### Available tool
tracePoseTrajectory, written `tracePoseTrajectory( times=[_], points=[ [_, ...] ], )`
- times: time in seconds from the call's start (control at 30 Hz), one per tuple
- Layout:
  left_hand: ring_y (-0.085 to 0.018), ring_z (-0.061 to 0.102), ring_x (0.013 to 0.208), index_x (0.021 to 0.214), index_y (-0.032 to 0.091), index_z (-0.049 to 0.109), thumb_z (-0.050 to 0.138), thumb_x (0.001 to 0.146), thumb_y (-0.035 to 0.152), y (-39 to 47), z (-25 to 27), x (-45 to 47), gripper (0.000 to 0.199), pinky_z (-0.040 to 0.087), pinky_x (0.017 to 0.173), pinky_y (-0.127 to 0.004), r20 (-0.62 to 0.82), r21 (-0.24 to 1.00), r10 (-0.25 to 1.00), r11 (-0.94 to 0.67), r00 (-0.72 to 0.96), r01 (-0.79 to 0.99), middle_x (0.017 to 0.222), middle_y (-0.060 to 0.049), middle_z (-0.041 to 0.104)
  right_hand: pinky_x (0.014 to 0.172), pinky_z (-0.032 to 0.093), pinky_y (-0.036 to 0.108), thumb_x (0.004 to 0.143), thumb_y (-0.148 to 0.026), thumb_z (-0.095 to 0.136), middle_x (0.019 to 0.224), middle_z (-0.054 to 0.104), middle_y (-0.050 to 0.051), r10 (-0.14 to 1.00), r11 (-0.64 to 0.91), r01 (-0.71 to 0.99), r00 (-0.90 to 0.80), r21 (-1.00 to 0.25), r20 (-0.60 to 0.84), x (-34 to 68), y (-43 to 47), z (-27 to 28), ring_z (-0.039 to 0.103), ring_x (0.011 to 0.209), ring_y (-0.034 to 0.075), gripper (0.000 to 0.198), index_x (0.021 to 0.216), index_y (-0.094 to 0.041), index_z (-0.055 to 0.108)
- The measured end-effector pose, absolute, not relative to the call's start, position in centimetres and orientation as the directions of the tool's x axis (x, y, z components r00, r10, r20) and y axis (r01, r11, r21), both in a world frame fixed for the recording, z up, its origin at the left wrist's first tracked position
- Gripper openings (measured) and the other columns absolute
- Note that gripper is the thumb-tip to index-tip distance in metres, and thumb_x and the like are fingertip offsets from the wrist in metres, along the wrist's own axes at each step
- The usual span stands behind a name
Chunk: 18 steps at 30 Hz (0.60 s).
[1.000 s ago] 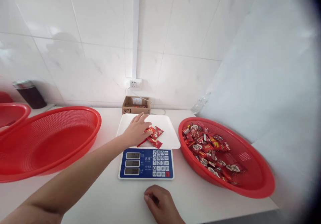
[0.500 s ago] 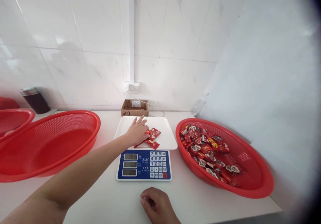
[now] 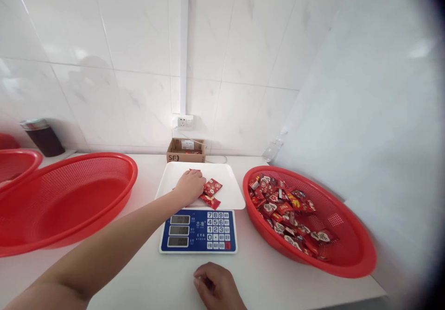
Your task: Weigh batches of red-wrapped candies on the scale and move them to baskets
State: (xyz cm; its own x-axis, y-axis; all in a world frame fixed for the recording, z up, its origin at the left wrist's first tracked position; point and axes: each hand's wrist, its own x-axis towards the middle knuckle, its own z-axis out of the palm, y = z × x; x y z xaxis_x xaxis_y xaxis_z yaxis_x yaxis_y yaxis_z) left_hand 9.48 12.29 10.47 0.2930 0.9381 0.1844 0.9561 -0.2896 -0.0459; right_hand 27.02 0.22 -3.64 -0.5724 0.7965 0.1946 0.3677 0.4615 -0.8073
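Observation:
My left hand (image 3: 190,187) lies over the white weighing tray (image 3: 167,175) of a digital scale (image 3: 200,231), its fingers curled round red candy packets. A red tip of one packet (image 3: 195,170) pokes out beyond my knuckles. Just right of the fingers, more red packets (image 3: 212,187) rest on the tray, touching or close to the hand. How many packets are under my palm is hidden. In front of the scale, my right hand (image 3: 219,284) rests on the white table in a loose fist, with nothing seen in it.
To the right, a red oval basket (image 3: 358,249) holds many wrapped candies (image 3: 281,208). Another red basket (image 3: 93,199) is at the left, with part of a third (image 3: 21,161) beyond it. Behind the scale are a small cardboard box (image 3: 186,158) and a wall socket (image 3: 182,122).
My left hand's fingers, stretched out before, have curled in over the packets on the tray. A packet tip now shows beyond the knuckles. My right hand has stayed put.

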Motion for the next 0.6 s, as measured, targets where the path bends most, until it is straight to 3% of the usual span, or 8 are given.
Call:
tracePoseTrajectory(
  times=[0.13, 0.3, 0.33, 0.43, 0.53, 0.6],
  points=[
    [-0.026, 0.061, 0.089, 0.083, 0.013, 0.065, 0.041, 0.082, 0.013, 12.3, 10.4, 8.9, 0.024, 0.046, 0.08, -0.041, 0.23, -0.038, 0.929, -0.288, 0.289, 0.957, 0.09, -0.012, 0.067, 0.055, 0.045, 0.021, 0.076, -0.025, 0.054, 0.068, 0.066, 0.003, 0.808, 0.459, 0.362, -0.549, -0.811, 0.213, 26.8, 0.1, -4.0, 0.058, 0.057, 0.013, 0.016, 0.082, -0.02, 0.068],
    [-0.019, 0.058, 0.096, 0.095, 0.017, 0.062, 0.036, 0.089, 0.019, 8.5, 11.1, 8.7, 0.027, 0.043, 0.089, -0.036, 0.38, 0.011, 0.855, -0.385, 0.353, 0.923, 0.101, -0.008, 0.066, 0.055, 0.043, 0.024, 0.079, -0.038, 0.055, 0.066, 0.063, 0.004, 0.854, 0.362, 0.255, -0.476, -0.897, 0.209, 26.9, 0.0, -5.6, 0.055, 0.056, 0.014, 0.022, 0.083, -0.021, 0.068],
    [-0.016, 0.057, 0.097, 0.097, 0.019, 0.061, 0.036, 0.09, 0.019, 7.0, 11.1, 8.9, 0.026, 0.042, 0.09, -0.033, 0.422, 0.018, 0.813, -0.449, 0.4, 0.893, 0.103, -0.006, 0.066, 0.054, 0.043, 0.024, 0.079, -0.043, 0.055, 0.066, 0.062, 0.003, 0.867, 0.308, 0.183, -0.458, -0.934, 0.196, 27.0, 0.1, -5.8, 0.054, 0.056, 0.013, 0.027, 0.088, -0.021, 0.068],
    [-0.012, 0.058, 0.087, 0.098, 0.019, 0.059, 0.041, 0.088, 0.015, 1.8, 10.0, 9.5, 0.021, 0.04, 0.094, -0.033, 0.665, 0.006, 0.51, -0.734, 0.545, 0.679, 0.094, -0.002, 0.067, 0.047, 0.043, 0.022, 0.074, -0.064, 0.054, 0.074, 0.062, 0.004, 0.869, 0.013, -0.16, -0.487, -0.987, 0.09, 27.6, 0.4, -5.6, 0.056, 0.056, 0.014, 0.058, 0.115, -0.024, 0.057],
    [-0.01, 0.059, 0.09, 0.097, 0.019, 0.06, 0.041, 0.089, 0.017, -2.0, 7.6, 9.9, 0.02, 0.031, 0.105, -0.029, 0.676, 0.014, 0.466, -0.782, 0.571, 0.623, 0.091, 0.0, 0.068, 0.04, 0.042, 0.022, 0.062, -0.078, 0.052, 0.094, 0.062, 0.007, 0.844, -0.256, -0.412, -0.537, -0.874, 0.005, 27.9, 0.1, -3.8, 0.06, 0.061, 0.016, 0.088, 0.135, -0.032, 0.036],
    [-0.01, 0.059, 0.092, 0.095, 0.02, 0.061, 0.04, 0.09, 0.02, -3.2, 5.7, 10.1, 0.021, 0.029, 0.106, -0.026, 0.708, 0.052, 0.476, -0.772, 0.522, 0.633, 0.09, 0.0, 0.069, 0.042, 0.044, 0.022, 0.064, -0.072, 0.058, 0.098, 0.061, 0.007, 0.849, -0.289, -0.412, -0.527, -0.864, -0.032, 27.6, -0.4, -2.5, 0.061, 0.064, 0.016, 0.082, 0.133, -0.032, 0.039]
  ],
)
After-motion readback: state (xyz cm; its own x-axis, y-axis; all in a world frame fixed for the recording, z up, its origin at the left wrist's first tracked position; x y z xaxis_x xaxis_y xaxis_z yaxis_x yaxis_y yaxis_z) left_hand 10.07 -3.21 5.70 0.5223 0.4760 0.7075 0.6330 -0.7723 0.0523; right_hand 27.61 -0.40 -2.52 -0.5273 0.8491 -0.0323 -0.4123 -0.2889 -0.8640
